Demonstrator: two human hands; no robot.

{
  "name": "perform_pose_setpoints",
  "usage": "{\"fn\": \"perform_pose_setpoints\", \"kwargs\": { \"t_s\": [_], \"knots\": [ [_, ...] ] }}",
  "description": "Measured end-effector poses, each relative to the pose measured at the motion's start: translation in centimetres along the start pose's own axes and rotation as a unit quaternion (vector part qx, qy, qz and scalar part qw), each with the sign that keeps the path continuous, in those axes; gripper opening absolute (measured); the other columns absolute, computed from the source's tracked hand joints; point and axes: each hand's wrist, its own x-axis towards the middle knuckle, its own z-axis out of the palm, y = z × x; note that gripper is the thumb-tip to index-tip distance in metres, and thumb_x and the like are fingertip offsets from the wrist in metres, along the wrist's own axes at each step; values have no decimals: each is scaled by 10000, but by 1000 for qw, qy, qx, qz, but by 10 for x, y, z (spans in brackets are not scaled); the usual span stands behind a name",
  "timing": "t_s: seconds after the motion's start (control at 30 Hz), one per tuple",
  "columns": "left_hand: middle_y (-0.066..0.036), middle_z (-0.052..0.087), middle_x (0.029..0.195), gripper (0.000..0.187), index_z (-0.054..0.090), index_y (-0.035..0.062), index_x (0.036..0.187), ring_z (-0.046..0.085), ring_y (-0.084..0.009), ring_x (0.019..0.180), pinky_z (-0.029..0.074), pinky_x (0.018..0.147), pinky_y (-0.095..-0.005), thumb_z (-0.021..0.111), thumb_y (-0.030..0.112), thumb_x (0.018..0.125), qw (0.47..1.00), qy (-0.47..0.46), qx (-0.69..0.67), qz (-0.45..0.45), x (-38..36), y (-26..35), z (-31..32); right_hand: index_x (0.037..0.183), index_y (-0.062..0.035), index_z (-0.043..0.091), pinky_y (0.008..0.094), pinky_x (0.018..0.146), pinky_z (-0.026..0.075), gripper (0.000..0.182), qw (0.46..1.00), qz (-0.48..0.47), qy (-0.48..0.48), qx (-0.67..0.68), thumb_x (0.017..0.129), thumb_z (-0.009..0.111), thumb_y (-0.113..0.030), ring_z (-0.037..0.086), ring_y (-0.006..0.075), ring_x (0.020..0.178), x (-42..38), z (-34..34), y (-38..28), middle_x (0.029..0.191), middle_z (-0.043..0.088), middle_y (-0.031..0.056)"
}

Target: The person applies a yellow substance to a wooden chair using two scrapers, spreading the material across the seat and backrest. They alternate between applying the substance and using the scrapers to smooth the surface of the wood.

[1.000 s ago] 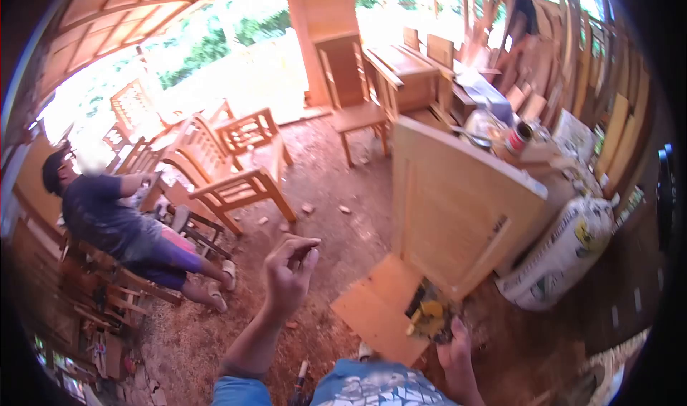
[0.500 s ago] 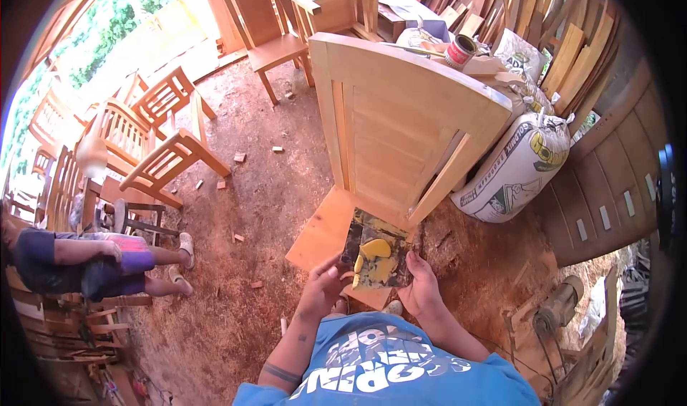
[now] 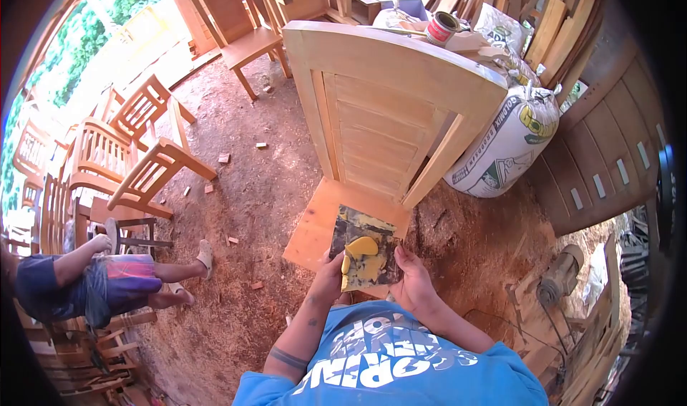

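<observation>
Between my hands, in front of my blue shirt, is a dark, stained flat board (image 3: 392,271) smeared with yellow paste. A thick yellow dollop (image 3: 362,245) lies near its middle, and a narrower streak runs along the left side. My left hand (image 3: 328,278) is closed at the board's left edge; its fingertips are partly hidden. My right hand (image 3: 413,283) grips the right edge, thumb on top and fingers underneath. Just beyond the board, a pale wooden panel (image 3: 383,123) with a curved top stands upright on an orange-brown wooden sheet (image 3: 309,223) on the ground.
Several wooden chairs (image 3: 147,116) stand to the left, where another person (image 3: 93,273) is near a dark stool (image 3: 136,227). A printed sack (image 3: 504,145) stands right of the panel, with an open can (image 3: 441,28) behind it. A motor (image 3: 560,271) sits at lower right.
My left hand has moved from raised, bent fingers beside the board to closing on its left edge. The view has shifted slightly. The other person's hand now reaches the stool.
</observation>
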Motion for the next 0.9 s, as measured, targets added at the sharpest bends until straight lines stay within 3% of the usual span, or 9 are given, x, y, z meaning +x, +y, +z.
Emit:
{"fn": "perform_pose_setpoints", "kwargs": {
  "t_s": [0.07, 0.17, 0.23, 0.27, 0.4, 0.6, 0.7, 0.8, 0.9],
  "knots": [
    [-119, 662, 1085, 276, 574, -28, 1179, 663, -194, 950, 550, 823, -340, 572, 105, 937, 994, 91, 66, -2, -1, 16, 21, 1282, -15, 508, 441, 1038, 441, 331, 1000, -7, 8, 1, 1016, 461, -206, 576, 265, 1173, 0, 3, 3, 1266, 593, 111],
    [-101, 673, 1030, 223, 599, -35, 1115, 666, -183, 917, 552, 801, -320, 560, 84, 930, 987, 83, 79, 111, 12, 37, -6, 1309, -51, 467, 482, 991, 485, 334, 997, -70, 9, 7, 1025, 439, -223, 569, 266, 1173, 4, 4, 2, 1264, 574, 101],
    [-82, 675, 1011, 202, 613, -45, 1081, 656, -159, 901, 532, 805, -282, 558, 61, 918, 970, 63, 171, 162, -3, 65, -1, 1292, -41, 481, 427, 986, 487, 328, 993, -114, 35, 14, 1020, 454, -222, 595, 245, 1135, 1, 7, -7, 1245, 590, 102],
    [-76, 673, 1022, 219, 608, -58, 1104, 636, -130, 902, 509, 805, -261, 553, 37, 915, 947, 67, 273, 157, -8, 69, -15, 1283, -36, 487, 400, 983, 487, 326, 989, -136, 49, 19, 1017, 462, -222, 607, 234, 1116, -1, 7, -11, 1236, 598, 103],
    [-71, 668, 1011, 273, 578, -49, 1182, 617, -117, 904, 500, 794, -266, 556, 33, 922, 895, 27, 426, 127, -43, 65, 20, 1305, -41, 452, 381, 947, 511, 325, 983, -175, 46, -21, 1008, 473, -171, 618, 217, 1089, -3, 6, -16, 1223, 594, 94],
    [-125, 658, 991, 307, 570, -56, 1187, 619, -167, 877, 498, 795, -303, 565, 1, 886, 884, 22, 430, 180, -52, 42, 38, 1356, -70, 349, 396, 961, 509, 400, 982, -180, 21, -44, 980, 476, -24, 584, 211, 1121, -6, 14, -17, 1271, 528, 117],
    [-95, 673, 968, 291, 575, -63, 1172, 623, -138, 869, 502, 775, -279, 565, 31, 897, 833, 14, 510, 215, -54, 40, 43, 1377, -86, 310, 394, 977, 499, 431, 985, -168, 5, -31, 981, 459, -5, 562, 213, 1152, -8, 14, -18, 1307, 494, 118],
    [-142, 674, 937, 295, 581, -74, 1151, 644, -180, 842, 505, 763, -304, 559, 21, 872, 785, 2, 565, 255, -62, 46, 55, 1384, -95, 312, 396, 977, 500, 433, 981, -191, -3, -24, 984, 455, -13, 556, 216, 1166, -7, 17, -13, 1306, 498, 114],
    [-218, 634, 1000, 351, 562, -71, 1183, 650, -328, 859, 503, 775, -355, 562, -13, 837, 755, -4, 604, 254, -71, 56, 67, 1394, -104, 324, 399, 959, 513, 434, 973, -228, -2, -26, 988, 457, -29, 573, 224, 1158, -5, 15, -7, 1300, 521, 107]
  ]
}}
